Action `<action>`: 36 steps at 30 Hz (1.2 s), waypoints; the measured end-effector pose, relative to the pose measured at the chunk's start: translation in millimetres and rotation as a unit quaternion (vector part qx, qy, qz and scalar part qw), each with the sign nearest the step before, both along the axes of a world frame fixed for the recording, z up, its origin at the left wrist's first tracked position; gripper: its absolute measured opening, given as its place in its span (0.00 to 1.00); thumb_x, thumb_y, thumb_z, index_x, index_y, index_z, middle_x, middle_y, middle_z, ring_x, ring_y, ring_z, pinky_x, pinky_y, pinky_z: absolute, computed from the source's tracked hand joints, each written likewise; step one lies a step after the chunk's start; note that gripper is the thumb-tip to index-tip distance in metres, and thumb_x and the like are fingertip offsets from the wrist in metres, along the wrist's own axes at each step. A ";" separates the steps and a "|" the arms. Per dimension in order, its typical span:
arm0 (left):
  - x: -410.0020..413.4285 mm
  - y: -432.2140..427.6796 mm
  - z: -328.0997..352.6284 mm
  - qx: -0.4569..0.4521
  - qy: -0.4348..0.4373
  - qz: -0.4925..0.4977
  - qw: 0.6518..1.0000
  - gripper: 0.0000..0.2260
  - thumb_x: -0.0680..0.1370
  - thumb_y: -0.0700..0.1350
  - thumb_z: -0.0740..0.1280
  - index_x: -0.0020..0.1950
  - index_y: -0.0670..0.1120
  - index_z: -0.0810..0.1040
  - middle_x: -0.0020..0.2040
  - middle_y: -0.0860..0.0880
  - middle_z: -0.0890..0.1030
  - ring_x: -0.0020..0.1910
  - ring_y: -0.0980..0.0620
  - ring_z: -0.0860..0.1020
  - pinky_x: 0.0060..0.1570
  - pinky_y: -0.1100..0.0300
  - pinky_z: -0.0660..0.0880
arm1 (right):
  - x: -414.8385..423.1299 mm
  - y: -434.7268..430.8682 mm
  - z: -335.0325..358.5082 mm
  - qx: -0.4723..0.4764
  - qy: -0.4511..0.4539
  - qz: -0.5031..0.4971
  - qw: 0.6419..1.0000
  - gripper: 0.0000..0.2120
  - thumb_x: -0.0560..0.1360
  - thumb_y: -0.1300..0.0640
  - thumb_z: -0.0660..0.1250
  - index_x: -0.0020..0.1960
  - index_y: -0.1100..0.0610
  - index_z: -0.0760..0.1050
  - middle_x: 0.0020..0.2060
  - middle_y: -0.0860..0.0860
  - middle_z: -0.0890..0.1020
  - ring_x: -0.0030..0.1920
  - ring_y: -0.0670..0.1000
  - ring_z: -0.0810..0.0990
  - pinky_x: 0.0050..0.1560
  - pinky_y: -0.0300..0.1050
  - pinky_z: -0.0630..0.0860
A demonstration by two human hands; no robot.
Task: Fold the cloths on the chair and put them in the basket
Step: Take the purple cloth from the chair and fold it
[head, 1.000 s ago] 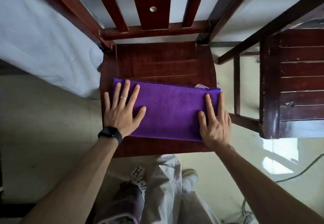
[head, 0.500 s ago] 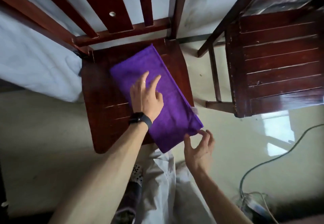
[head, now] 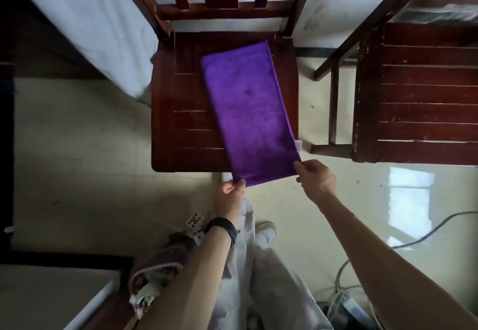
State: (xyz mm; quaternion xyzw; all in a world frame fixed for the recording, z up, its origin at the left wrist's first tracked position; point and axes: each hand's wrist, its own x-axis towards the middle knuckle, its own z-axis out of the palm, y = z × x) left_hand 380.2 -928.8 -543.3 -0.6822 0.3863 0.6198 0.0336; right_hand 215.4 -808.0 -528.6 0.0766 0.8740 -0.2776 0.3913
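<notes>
Lying folded into a long strip, the purple cloth is stretching from near the back of the chair seat, at the centre of the frame, down past the seat's front edge, slanting slightly toward the lower right. It is covering the right half of the seat, and a small pale tag is poking out of its right edge near the lower end. The left hand is pinching the cloth's lower left corner between thumb and fingers, just below the seat's front edge. The right hand is gripping the lower right corner, thumb on top and fingers curled beneath. A black band is wrapping the left wrist. A second wooden chair is standing at the right of the frame, apart from the first. A white bed sheet is hanging at the upper left. Below the hands, playing cards are lying on the pale floor beside the person's light trousers and a shoe, and a cable is trailing across the lower right.
</notes>
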 end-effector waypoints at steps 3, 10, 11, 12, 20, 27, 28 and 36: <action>22.0 -3.3 17.8 0.065 0.024 0.078 0.994 0.06 0.77 0.44 0.70 0.51 0.44 0.76 0.45 0.44 0.83 0.38 0.55 0.83 0.35 0.64 0.75 | 31.2 9.2 19.3 -0.034 -0.041 -0.056 0.997 0.12 0.76 0.46 0.70 0.48 0.55 0.81 0.33 0.50 0.85 0.32 0.47 0.82 0.38 0.43 0.79; 73.0 -0.9 105.3 0.006 0.028 0.053 0.998 0.11 0.75 0.37 0.72 0.53 0.47 0.73 0.42 0.45 0.83 0.31 0.53 0.80 0.29 0.64 0.73 | 107.9 41.9 78.7 -0.106 -0.119 -0.190 0.969 0.10 0.77 0.58 0.70 0.56 0.57 0.73 0.38 0.56 0.86 0.33 0.51 0.82 0.41 0.45 0.81; 78.3 -0.1 116.0 -0.016 0.034 0.019 0.999 0.11 0.76 0.37 0.71 0.54 0.47 0.74 0.42 0.46 0.83 0.31 0.53 0.81 0.27 0.66 0.73 | 114.8 45.1 89.1 -0.114 -0.115 -0.189 0.968 0.09 0.78 0.59 0.69 0.56 0.56 0.73 0.38 0.55 0.86 0.33 0.51 0.82 0.39 0.43 0.81; 82.9 -0.2 125.0 -0.032 0.043 -0.013 0.998 0.10 0.76 0.37 0.71 0.54 0.47 0.75 0.40 0.47 0.84 0.32 0.54 0.81 0.28 0.68 0.73 | 119.6 47.6 98.6 -0.124 -0.107 -0.178 0.970 0.07 0.78 0.61 0.68 0.55 0.56 0.73 0.38 0.55 0.86 0.32 0.50 0.83 0.37 0.42 0.81; 60.0 -60.8 142.8 -0.089 0.110 -0.237 0.961 0.12 0.73 0.39 0.74 0.53 0.53 0.82 0.40 0.51 0.85 0.40 0.54 0.84 0.44 0.62 0.78 | 73.3 33.0 131.3 -0.136 -0.025 0.003 0.990 0.16 0.72 0.65 0.74 0.53 0.46 0.81 0.43 0.45 0.86 0.39 0.43 0.84 0.39 0.31 0.76; -28.3 -147.5 86.2 -0.212 0.062 -0.363 0.905 0.10 0.76 0.52 0.72 0.50 0.46 0.83 0.43 0.50 0.83 0.39 0.57 0.79 0.41 0.68 0.71 | -14.2 -40.4 88.4 -0.115 0.068 0.023 0.991 0.05 0.78 0.56 0.69 0.53 0.55 0.80 0.46 0.45 0.79 0.34 0.32 0.79 0.34 0.24 0.71; -40.8 -154.6 75.4 -0.206 0.063 -0.361 0.907 0.11 0.76 0.52 0.71 0.51 0.45 0.82 0.43 0.50 0.83 0.40 0.56 0.79 0.43 0.64 0.72 | -24.8 -51.5 78.7 -0.104 0.066 0.024 0.992 0.06 0.79 0.54 0.68 0.54 0.55 0.79 0.46 0.46 0.81 0.35 0.35 0.80 0.34 0.26 0.70; -93.6 -176.3 16.1 -0.216 0.006 -0.332 0.918 0.13 0.79 0.52 0.67 0.55 0.44 0.81 0.43 0.51 0.81 0.43 0.54 0.78 0.46 0.63 0.70 | -63.0 -100.4 18.2 -0.035 0.067 -0.006 0.997 0.13 0.80 0.47 0.63 0.59 0.52 0.77 0.48 0.49 0.81 0.50 0.56 0.81 0.53 0.48 0.78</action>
